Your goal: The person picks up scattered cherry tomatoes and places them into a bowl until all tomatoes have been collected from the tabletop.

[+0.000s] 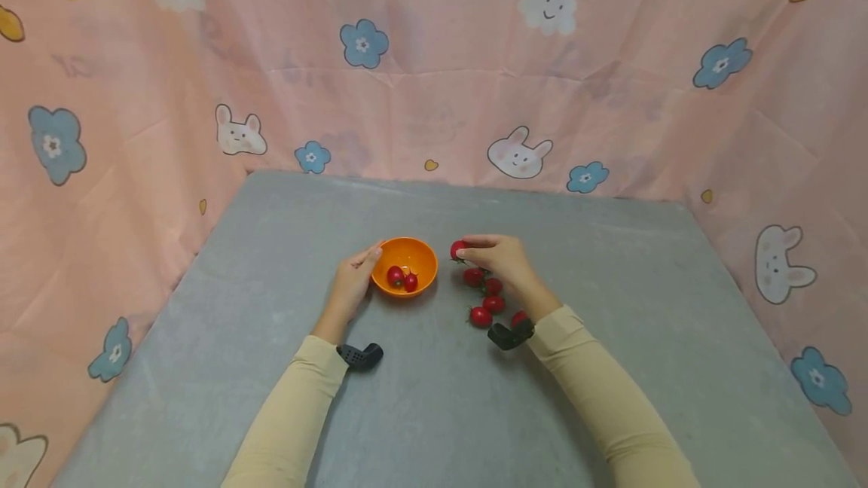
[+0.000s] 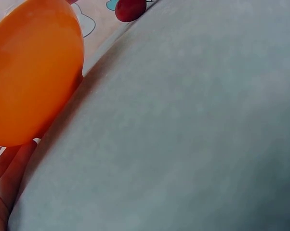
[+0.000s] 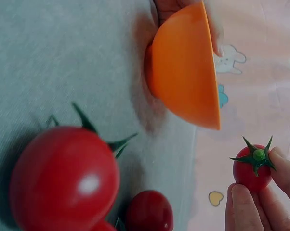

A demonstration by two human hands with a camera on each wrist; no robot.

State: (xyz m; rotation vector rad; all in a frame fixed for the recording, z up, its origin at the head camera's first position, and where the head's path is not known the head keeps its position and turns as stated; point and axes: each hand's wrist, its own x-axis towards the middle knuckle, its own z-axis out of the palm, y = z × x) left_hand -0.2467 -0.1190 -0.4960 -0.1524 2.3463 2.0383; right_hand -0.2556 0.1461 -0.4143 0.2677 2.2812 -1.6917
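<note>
An orange bowl (image 1: pixel 422 260) stands upright on the grey table, with two cherry tomatoes (image 1: pixel 395 276) inside. At its left side my left hand (image 1: pixel 349 286) grips it, thumb at the rim and fingers along the outer wall. My right hand (image 1: pixel 503 262) pinches a cherry tomato (image 1: pixel 458 250) between thumb and fingertips, a little to the right of the bowl. The right wrist view shows this held tomato (image 3: pixel 253 171) above the tabletop, its green stem end toward the camera. Several more cherry tomatoes (image 1: pixel 493 304) lie below the right hand, one partly hidden by the wrist.
The grey tabletop (image 1: pixel 420 413) runs back to a pink curtain (image 1: pixel 434 104) printed with rabbits, flowers and rainbows, which also hangs at both sides. Black wrist devices (image 1: pixel 361 357) sit on both wrists. In the right wrist view, a loose tomato (image 3: pixel 65 178) lies close to the camera.
</note>
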